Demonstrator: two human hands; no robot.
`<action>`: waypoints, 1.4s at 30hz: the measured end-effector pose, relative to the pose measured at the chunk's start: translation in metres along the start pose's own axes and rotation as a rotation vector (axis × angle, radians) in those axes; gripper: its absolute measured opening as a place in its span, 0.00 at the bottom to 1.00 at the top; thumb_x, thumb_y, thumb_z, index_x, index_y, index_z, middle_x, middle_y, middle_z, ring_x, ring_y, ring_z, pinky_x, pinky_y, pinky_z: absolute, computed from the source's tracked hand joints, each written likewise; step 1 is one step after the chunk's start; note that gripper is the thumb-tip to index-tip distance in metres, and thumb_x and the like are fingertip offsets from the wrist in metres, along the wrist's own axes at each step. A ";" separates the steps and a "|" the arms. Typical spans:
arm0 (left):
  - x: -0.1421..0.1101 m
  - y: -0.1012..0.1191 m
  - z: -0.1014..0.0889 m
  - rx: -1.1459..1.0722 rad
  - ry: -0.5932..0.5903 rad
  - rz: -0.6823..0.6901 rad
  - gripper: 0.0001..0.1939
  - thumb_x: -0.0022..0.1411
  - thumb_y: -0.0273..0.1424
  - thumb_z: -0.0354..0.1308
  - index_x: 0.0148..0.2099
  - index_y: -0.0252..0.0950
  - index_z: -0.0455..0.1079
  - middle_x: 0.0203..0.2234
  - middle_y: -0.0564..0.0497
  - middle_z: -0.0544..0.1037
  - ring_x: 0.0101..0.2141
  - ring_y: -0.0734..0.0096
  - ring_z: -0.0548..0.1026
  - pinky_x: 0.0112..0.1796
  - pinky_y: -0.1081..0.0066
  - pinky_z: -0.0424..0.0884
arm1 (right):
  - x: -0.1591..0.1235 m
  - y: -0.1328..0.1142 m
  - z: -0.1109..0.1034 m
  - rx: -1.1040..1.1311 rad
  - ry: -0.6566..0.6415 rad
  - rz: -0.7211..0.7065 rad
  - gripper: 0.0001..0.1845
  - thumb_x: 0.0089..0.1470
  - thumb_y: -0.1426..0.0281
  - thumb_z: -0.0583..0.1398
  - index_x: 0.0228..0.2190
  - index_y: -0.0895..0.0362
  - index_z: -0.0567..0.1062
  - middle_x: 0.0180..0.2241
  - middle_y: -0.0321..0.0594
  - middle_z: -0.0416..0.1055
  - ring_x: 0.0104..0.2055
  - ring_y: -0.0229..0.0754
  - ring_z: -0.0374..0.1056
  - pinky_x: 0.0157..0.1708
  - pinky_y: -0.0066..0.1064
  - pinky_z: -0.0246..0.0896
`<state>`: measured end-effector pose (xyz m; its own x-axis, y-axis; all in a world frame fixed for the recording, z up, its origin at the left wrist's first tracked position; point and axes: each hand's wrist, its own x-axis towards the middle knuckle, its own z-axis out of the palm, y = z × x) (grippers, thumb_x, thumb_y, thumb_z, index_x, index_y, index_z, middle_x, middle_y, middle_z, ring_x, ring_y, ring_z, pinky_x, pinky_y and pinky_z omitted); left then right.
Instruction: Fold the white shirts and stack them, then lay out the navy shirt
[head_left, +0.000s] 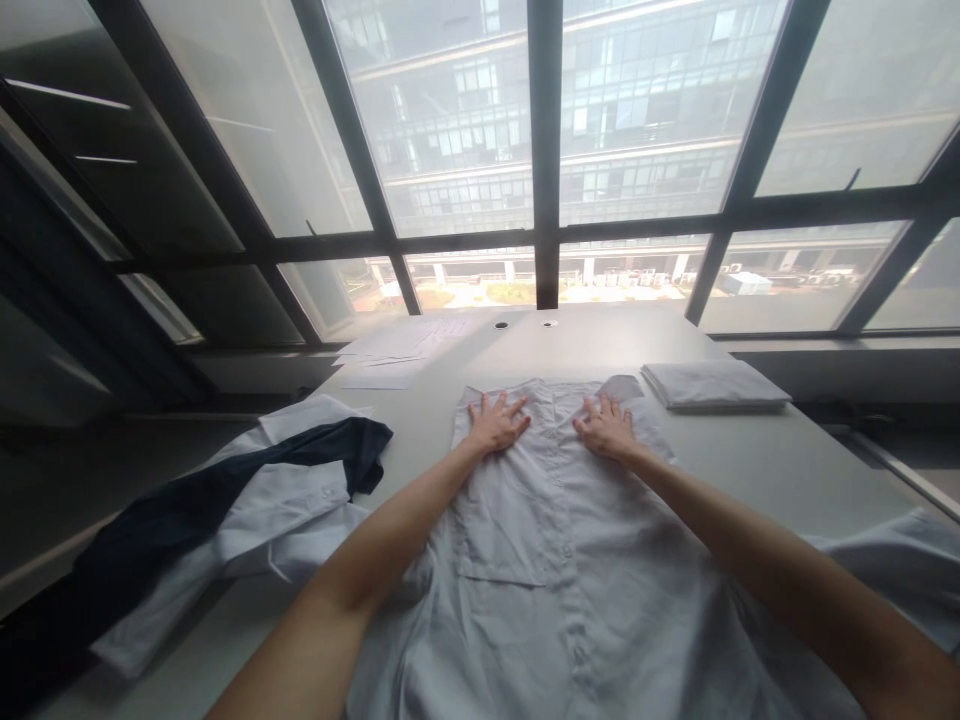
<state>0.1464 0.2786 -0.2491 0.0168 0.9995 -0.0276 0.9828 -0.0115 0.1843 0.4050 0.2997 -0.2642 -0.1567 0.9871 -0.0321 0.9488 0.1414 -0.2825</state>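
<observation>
Your left hand (499, 425) and right hand (606, 430) lie fingers-wide on the pale fabric shirt (502, 530), flat on the white table (735, 455), unfolded. Folded white cloth stack (716, 385) sits right; navy-and-white garment pile (292, 470) left, loose.

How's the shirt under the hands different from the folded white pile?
The shirt is spread out wide; the folded white pile is a neat block. The shirt shows front buttons; the pile shows none. The left hand and right hand touch the shirt, not the pile. Both things look whitish and lie on the table.
</observation>
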 end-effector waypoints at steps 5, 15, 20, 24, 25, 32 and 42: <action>0.037 -0.018 -0.008 -0.018 0.008 -0.028 0.34 0.71 0.57 0.35 0.74 0.55 0.51 0.73 0.53 0.48 0.71 0.42 0.45 0.64 0.35 0.44 | -0.001 0.000 -0.001 -0.008 0.004 0.007 0.43 0.64 0.46 0.47 0.72 0.51 0.42 0.74 0.52 0.32 0.75 0.62 0.27 0.67 0.61 0.26; 0.040 -0.062 -0.019 -0.004 0.205 -0.274 0.31 0.75 0.41 0.34 0.75 0.40 0.50 0.72 0.41 0.51 0.71 0.48 0.47 0.65 0.40 0.46 | -0.007 0.009 -0.001 -0.011 0.034 0.092 0.48 0.62 0.43 0.47 0.72 0.57 0.42 0.74 0.59 0.33 0.74 0.69 0.30 0.66 0.63 0.27; 0.026 -0.026 -0.007 0.012 0.215 -0.124 0.26 0.73 0.40 0.43 0.70 0.45 0.61 0.72 0.48 0.55 0.71 0.54 0.46 0.67 0.47 0.41 | -0.010 0.008 -0.005 -0.016 0.228 0.007 0.41 0.66 0.50 0.46 0.71 0.57 0.47 0.74 0.54 0.32 0.75 0.59 0.26 0.68 0.59 0.30; 0.019 -0.006 0.005 -0.022 0.148 -0.070 0.28 0.70 0.50 0.48 0.69 0.51 0.62 0.70 0.49 0.59 0.69 0.44 0.53 0.64 0.39 0.49 | -0.012 0.011 -0.006 -0.034 0.119 0.025 0.39 0.67 0.53 0.45 0.70 0.61 0.51 0.73 0.57 0.42 0.74 0.58 0.34 0.68 0.56 0.34; 0.018 -0.005 0.005 -0.028 0.151 -0.079 0.28 0.70 0.50 0.48 0.68 0.50 0.63 0.69 0.47 0.60 0.68 0.42 0.54 0.63 0.38 0.49 | -0.012 0.013 -0.008 -0.029 0.086 0.041 0.38 0.67 0.52 0.45 0.70 0.62 0.53 0.72 0.59 0.44 0.74 0.59 0.37 0.67 0.57 0.35; 0.033 0.020 -0.018 -0.076 0.261 -0.013 0.18 0.73 0.34 0.48 0.55 0.40 0.76 0.59 0.43 0.73 0.59 0.56 0.69 0.61 0.58 0.62 | 0.026 0.005 -0.035 0.035 0.264 -0.128 0.24 0.69 0.66 0.45 0.52 0.59 0.77 0.60 0.52 0.69 0.65 0.53 0.58 0.63 0.43 0.52; 0.091 0.050 -0.008 -0.182 0.215 0.069 0.12 0.63 0.28 0.64 0.49 0.39 0.81 0.41 0.46 0.83 0.46 0.61 0.77 0.51 0.68 0.71 | 0.089 -0.022 -0.025 0.041 0.143 -0.146 0.12 0.61 0.64 0.61 0.42 0.55 0.81 0.45 0.49 0.79 0.52 0.56 0.69 0.51 0.43 0.62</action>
<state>0.1958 0.3688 -0.2343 0.0236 0.9803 0.1962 0.9310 -0.0930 0.3529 0.3770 0.3860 -0.2363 -0.2487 0.9573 0.1473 0.9065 0.2836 -0.3129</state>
